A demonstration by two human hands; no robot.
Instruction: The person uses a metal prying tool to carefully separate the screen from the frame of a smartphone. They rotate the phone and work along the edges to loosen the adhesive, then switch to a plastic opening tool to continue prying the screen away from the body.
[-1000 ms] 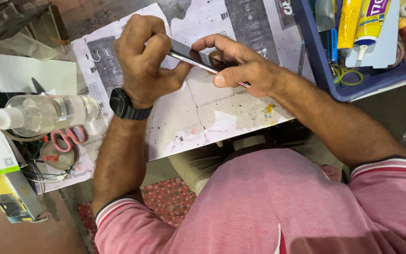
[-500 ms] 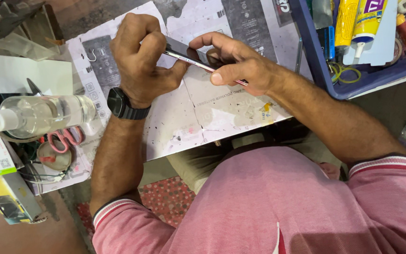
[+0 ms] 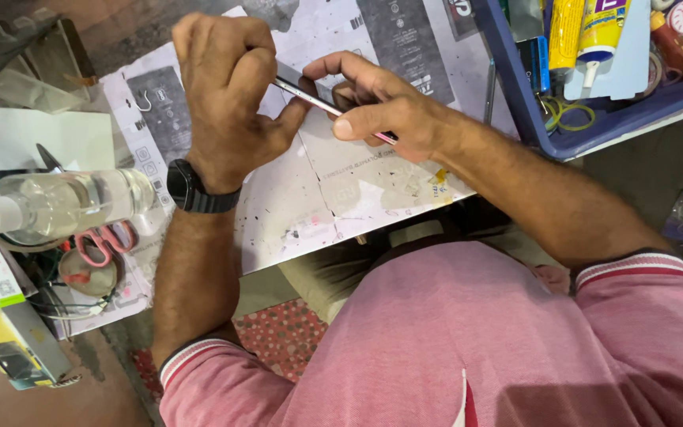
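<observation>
I have a thin, flat phone [image 3: 310, 95] held edge-up between both hands, just above the printed paper sheet [image 3: 341, 190] that covers my work surface, so anything that drops lands on the paper rather than the bench. My right hand [image 3: 385, 111] is closed around the phone's near end, thumb along one face and fingers curled behind the other, which keeps it steady at a slant. My left hand [image 3: 227, 87] is balled almost into a fist at the phone's far end, the fingers pinched tight over its edge; whether a small tool sits inside that pinch I cannot tell, since the knuckles hide it. A black wristwatch [image 3: 191, 188] sits on my left wrist. Left of the phone, off the paper's edge, a clear plastic bottle [image 3: 65, 204] lies on its side with red-handled scissors [image 3: 104, 241] just below it, both within easy reach. Right of the phone, a blue tray [image 3: 531, 111] holds glue tubes [image 3: 586, 28] and loose bits, kept apart from the sheet.
</observation>
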